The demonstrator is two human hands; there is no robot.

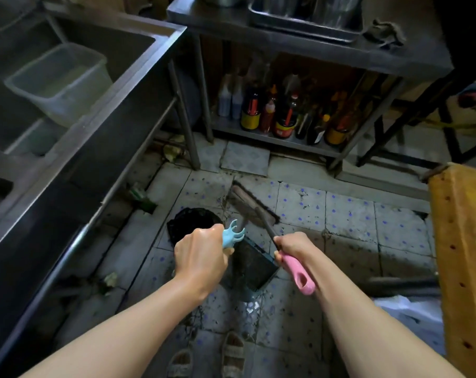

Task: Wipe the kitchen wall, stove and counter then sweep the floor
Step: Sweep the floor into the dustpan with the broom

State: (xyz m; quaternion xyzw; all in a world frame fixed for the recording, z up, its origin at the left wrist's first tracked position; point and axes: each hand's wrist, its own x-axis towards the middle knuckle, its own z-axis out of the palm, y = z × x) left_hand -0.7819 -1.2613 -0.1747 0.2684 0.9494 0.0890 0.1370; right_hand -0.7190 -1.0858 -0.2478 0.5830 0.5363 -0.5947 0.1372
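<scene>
Gripping broom [254, 205] & dustpan [254, 264] over dirty tiled floor [354, 222].

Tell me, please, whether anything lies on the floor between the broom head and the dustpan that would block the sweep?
Nothing visible does. The broom head sits just beyond the dustpan, with only dirty floor tile between them. The left hand holds the dustpan's blue handle; the right hand grips the broom's pink handle.

One view only, worn on the head, tilted steeply down and forward over both outstretched forearms. It sits close above the left hand [201, 255] and right hand [291, 248], the tiled floor [354, 214] just beyond the fingers; wide-angle bending curves the sink unit [95, 110] left and shelf rack [285, 137] ahead.
</scene>
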